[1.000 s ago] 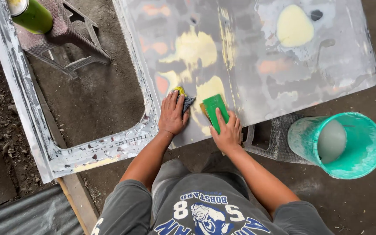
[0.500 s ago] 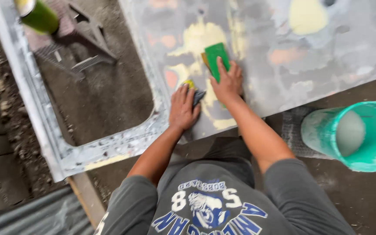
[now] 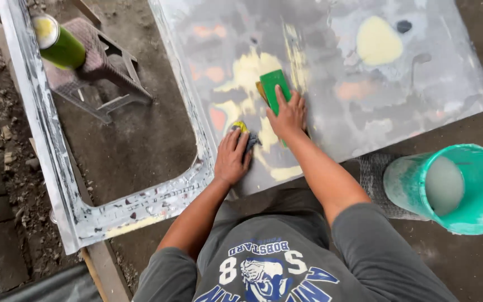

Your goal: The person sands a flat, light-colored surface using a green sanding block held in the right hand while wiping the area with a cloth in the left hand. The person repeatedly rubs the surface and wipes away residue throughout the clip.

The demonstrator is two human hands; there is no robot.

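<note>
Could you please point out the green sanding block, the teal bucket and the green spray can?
green sanding block [image 3: 272, 89], head view, on its bare upper face.
teal bucket [image 3: 406, 184], head view, on its outer wall.
green spray can [image 3: 65, 50], head view, on its side.

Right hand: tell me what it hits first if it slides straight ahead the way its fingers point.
The right hand already presses the green sanding block. Beyond the block lies only the panel, with its pale yellow filler patch, so the way looks free.

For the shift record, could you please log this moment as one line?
left hand: flat on rag | right hand: pressing green block | surface: grey panel | nearby: teal bucket
</note>
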